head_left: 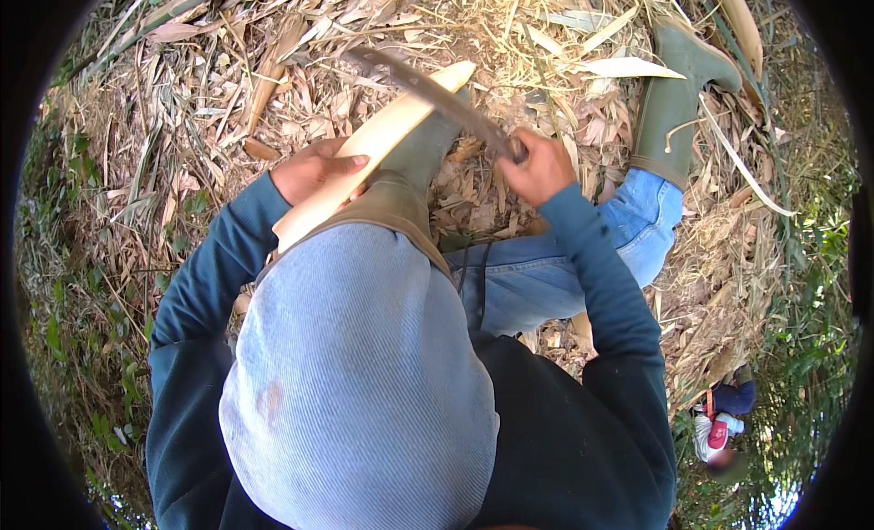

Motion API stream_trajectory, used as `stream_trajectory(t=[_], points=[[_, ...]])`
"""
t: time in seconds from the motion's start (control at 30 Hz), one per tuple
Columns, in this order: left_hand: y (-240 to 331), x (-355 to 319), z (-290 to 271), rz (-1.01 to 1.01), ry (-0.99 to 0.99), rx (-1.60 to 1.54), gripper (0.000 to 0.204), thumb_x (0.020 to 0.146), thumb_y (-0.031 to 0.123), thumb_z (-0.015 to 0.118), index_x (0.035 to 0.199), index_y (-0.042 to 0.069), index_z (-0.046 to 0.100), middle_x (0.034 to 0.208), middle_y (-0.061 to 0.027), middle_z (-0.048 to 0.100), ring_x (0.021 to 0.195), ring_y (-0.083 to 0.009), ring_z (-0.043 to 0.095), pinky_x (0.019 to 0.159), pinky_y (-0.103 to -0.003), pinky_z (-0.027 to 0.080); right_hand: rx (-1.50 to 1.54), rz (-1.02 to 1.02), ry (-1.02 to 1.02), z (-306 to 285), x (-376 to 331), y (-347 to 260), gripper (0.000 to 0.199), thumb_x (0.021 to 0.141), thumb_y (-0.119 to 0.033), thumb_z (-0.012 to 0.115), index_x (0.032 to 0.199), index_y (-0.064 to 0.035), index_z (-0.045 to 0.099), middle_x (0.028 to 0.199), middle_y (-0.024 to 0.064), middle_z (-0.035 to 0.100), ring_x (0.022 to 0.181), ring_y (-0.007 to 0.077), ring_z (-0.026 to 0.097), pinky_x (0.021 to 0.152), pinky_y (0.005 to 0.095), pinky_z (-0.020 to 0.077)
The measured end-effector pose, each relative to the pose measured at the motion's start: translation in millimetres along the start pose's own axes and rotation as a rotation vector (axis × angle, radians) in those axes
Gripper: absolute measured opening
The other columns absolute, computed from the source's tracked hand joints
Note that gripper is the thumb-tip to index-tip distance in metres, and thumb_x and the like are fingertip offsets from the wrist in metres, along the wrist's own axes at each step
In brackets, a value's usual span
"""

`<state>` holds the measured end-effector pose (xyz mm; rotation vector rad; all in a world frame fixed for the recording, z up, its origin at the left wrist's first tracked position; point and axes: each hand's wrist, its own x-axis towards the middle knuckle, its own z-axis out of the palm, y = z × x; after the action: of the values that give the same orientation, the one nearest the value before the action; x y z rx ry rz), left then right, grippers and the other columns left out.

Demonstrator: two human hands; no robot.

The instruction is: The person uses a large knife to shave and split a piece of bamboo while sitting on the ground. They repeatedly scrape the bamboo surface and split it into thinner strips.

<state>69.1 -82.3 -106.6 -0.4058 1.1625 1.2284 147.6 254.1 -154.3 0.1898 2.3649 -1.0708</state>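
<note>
My left hand is closed around the lower part of a long pale strip of wood, perhaps split bamboo, with the thumb on its upper face. The strip slants up and to the right over my raised knee and boot, its tapered end farthest from me. In my right hand is a machete, gripped by the handle, which the fingers mostly hide. Its dark, worn blade points up and left and crosses over the strip's far part. Whether the edge touches the wood I cannot tell.
One green rubber boot stands under the strip; the other boot is stretched out to the right. Dry leaves and shavings cover the ground. A curled pale sliver lies at the right. Another person is at the lower right, beside green plants.
</note>
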Motion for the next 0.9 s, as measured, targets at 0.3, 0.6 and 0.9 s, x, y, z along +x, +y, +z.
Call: stream_trajectory(t=[0.3, 0.6, 0.9], points=[[12, -3, 4, -0.049, 0.014, 0.028, 0.036, 0.094, 0.032, 0.06, 0.114, 0.002, 0.053, 0.079, -0.0019, 0.058, 0.066, -0.0088, 0.054, 0.057, -0.022, 0.042, 0.071, 0.05, 0.005, -11, 9, -11, 0.032, 0.076, -0.034, 0.065, 0.084, -0.0029, 0.063, 0.065, 0.0218, 0.061, 0.065, 0.0394, 0.063, 0.063, 0.0466, 0.0491], [3, -5, 6, -0.046, 0.037, -0.057, 0.029, 0.096, 0.026, 0.059, 0.112, 0.003, 0.051, 0.072, -0.006, 0.06, 0.056, -0.0125, 0.058, 0.049, -0.026, 0.049, 0.065, -0.093, 0.058, 1, -19, -20, 0.027, 0.075, -0.032, 0.066, 0.078, -0.0053, 0.064, 0.07, 0.0181, 0.065, 0.067, 0.0391, 0.064, 0.064, 0.0477, 0.0502], [11, -1, 4, -0.062, 0.013, -0.055, 0.032, 0.094, 0.032, 0.062, 0.108, 0.004, 0.054, 0.077, -0.001, 0.057, 0.064, -0.0076, 0.054, 0.056, -0.022, 0.042, 0.019, 0.035, -0.051, -15, -2, -5, 0.032, 0.077, -0.035, 0.064, 0.083, -0.0036, 0.064, 0.069, 0.0222, 0.063, 0.068, 0.0415, 0.063, 0.068, 0.0499, 0.0509]])
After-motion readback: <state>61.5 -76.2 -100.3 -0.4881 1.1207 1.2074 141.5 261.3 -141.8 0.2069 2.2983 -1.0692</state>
